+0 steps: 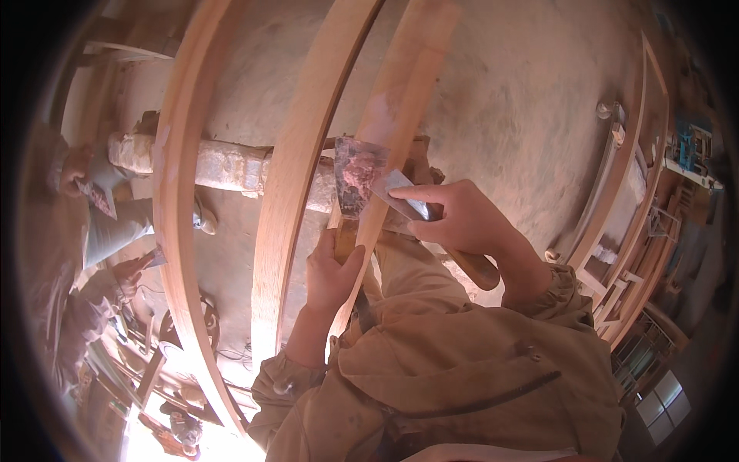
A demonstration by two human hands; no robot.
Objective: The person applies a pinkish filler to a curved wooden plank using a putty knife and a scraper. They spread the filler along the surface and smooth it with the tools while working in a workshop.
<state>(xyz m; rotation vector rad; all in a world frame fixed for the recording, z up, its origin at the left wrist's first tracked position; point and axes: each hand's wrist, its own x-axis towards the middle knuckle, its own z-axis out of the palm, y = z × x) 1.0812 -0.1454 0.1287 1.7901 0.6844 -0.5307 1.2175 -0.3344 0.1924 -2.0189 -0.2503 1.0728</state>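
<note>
My left hand [332,273] is closed around the handle of a wide putty knife [344,202], whose blade points away from me. Pinkish putty [360,168] is smeared over that blade. In my right hand [473,219] is a narrower putty knife [414,202] with a wooden handle; my fingers press along its metal. Its tip meets the right edge of the wide blade, by the putty. Beneath both tools runs a wooden plank [396,115] with pale pinkish patches on its face. Just left of it lies a second plank [296,154].
A third plank [175,192] lies farther left. A whitish, rough crosswise support [231,165] passes under the planks. At the far left, another person's hand [75,168] holds a scraper [100,196] with putty. Wooden frames [616,185] stand along the right side.
</note>
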